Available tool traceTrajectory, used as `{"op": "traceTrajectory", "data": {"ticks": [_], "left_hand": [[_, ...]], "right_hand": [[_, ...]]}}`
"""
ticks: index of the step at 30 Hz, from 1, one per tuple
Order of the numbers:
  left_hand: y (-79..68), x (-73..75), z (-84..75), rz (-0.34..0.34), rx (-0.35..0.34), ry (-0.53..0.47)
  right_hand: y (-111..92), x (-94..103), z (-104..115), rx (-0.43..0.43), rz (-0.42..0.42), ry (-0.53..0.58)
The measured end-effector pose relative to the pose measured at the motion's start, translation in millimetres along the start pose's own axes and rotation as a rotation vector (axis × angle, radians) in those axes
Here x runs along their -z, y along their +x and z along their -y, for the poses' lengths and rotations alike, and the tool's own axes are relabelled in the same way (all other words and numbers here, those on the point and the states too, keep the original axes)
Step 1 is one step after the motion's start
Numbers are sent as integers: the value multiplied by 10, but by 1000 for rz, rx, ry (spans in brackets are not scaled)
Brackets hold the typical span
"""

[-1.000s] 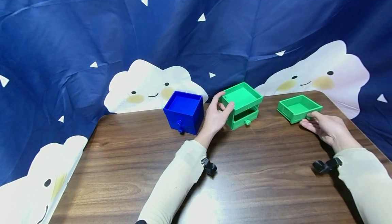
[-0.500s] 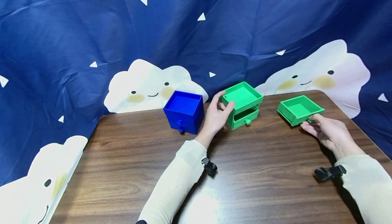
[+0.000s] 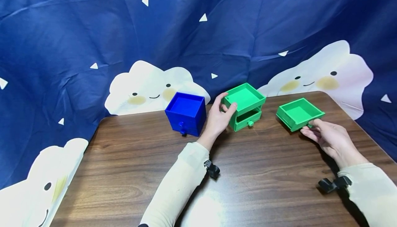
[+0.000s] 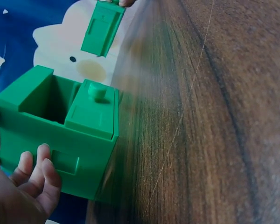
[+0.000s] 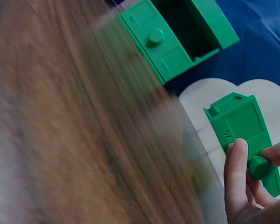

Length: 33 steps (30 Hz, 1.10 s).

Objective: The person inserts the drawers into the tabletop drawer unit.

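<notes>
My left hand [image 3: 218, 116] grips the side of a small green drawer cabinet [image 3: 246, 99], its thumb and fingers spread along the left wall. An open slot shows above the lower drawer [image 4: 93, 107], which sits inside and has a round knob. To the right, my right hand [image 3: 333, 139] pinches the knob [image 5: 260, 167] of a loose green drawer [image 3: 299, 111]. That drawer is apart from the cabinet, slightly tilted, with its hollow side up and nothing inside. Its knob end points toward my right hand. Part of the left fingers is hidden behind the cabinet in the head view.
Left of the green cabinet stands a blue drawer cabinet [image 3: 186, 113] with knobs on its front, close to my left wrist. All this is on a brown wooden table [image 3: 124, 172]. A dark blue cloth [image 3: 173, 23] with white clouds hangs behind the table's back edge.
The loose green drawer first shifted slightly right and tilted, then moved left and a little nearer to me with my right hand. My left hand and both cabinets have stayed in place.
</notes>
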<state>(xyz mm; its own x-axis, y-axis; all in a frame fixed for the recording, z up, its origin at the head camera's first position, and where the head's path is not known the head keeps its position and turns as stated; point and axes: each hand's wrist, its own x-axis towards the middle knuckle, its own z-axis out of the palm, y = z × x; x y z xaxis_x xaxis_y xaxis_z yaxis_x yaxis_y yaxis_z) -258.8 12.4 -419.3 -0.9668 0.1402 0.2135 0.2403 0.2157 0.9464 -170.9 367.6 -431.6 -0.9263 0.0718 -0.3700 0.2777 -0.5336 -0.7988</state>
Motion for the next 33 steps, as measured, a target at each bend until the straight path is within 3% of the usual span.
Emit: {"op": "traceTrajectory", "data": {"ticks": [9,16,22,33], "left_hand": [[7,-5,2,3,-1,9],[-9,1,-9,1,0,1],[-14,1,-11,-1,10,-5],[-14,5,-20,8,7,-8]], "right_hand": [[-119,-84,-83,54,58,-56],[-187,-172,-117,61,54,-79],[-246,-221,-162,99,110,-84],[-297,-290,-224,101,126,-94]]}}
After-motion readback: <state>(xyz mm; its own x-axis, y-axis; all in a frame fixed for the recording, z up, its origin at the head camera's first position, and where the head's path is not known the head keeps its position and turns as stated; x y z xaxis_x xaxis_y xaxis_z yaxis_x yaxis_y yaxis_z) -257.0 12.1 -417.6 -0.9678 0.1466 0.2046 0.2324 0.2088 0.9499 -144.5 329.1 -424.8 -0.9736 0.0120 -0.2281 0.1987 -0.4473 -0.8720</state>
